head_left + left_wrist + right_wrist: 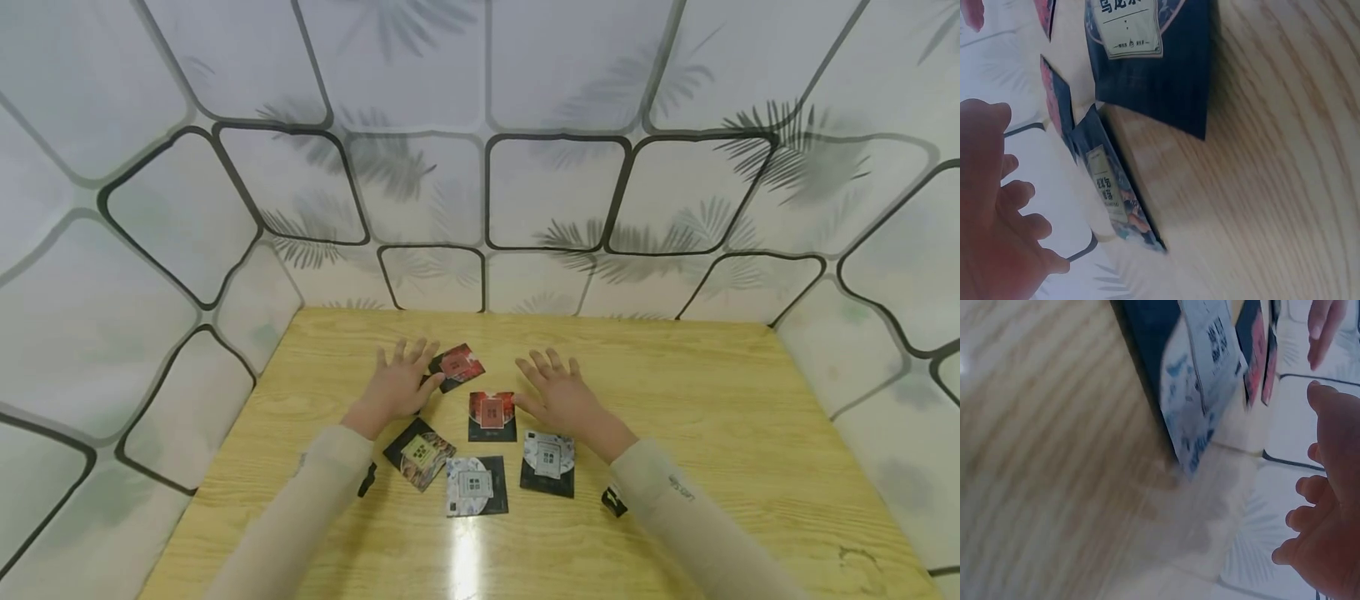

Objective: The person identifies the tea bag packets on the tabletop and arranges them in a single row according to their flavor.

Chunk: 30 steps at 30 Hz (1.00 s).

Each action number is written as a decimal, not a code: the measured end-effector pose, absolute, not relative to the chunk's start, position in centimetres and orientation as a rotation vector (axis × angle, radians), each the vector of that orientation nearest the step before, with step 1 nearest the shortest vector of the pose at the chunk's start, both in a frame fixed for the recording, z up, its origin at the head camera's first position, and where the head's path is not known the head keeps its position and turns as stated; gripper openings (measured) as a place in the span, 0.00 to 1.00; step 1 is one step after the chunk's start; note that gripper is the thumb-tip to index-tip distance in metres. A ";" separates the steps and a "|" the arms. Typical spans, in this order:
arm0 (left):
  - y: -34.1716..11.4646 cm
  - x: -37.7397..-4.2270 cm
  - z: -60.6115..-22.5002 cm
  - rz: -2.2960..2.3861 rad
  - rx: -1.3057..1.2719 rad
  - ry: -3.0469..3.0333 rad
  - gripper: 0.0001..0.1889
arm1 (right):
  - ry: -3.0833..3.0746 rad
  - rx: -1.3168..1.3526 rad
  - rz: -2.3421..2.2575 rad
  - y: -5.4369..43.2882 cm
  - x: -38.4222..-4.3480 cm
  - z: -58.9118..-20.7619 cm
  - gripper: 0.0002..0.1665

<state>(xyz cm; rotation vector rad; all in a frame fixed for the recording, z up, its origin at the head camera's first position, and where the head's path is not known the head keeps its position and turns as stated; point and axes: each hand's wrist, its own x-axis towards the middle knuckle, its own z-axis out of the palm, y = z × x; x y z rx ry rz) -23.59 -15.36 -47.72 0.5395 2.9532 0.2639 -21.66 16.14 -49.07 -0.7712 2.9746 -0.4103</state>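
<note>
Several flat tea packets lie on the wooden table between and below my two hands. My left hand (393, 387) has its fingers spread and holds nothing. It hovers beside a red-and-black packet (457, 367) at the back, and a dark packet (1110, 187) with a pale label lies close to it in the left wrist view. My right hand (562, 400) is also spread and bare. Its thumb is near another red-and-black packet (492, 417). In front lie a packet with a yellow label (420, 454) and two white-and-black packets, one left (476, 486), one right (547, 464).
The wooden table (712, 400) has a pale grain. A patterned cloth wall (558, 196) with dark outlines and leaf prints stands behind it and on both sides. Small black items (613, 500) show beside the sleeves.
</note>
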 end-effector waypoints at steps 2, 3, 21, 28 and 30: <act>-15.1 -23.8 -48.1 0.256 0.540 2.944 0.37 | 2.961 -0.791 -0.401 15.7 -21.4 -49.3 0.43; -15.0 -23.9 -48.3 0.259 0.542 2.942 0.36 | 2.952 -0.799 -0.410 15.5 -21.3 -49.4 0.43; -13.3 -25.2 -49.8 0.216 0.549 2.932 0.27 | 2.825 -0.878 -0.341 12.8 -19.8 -51.0 0.37; -12.8 -25.4 -49.9 0.099 0.542 2.938 0.27 | 2.817 -0.925 -0.352 12.8 -19.6 -51.4 0.36; -12.7 -25.4 -50.0 0.062 0.548 2.944 0.28 | 2.812 -0.929 -0.361 12.8 -19.6 -51.5 0.36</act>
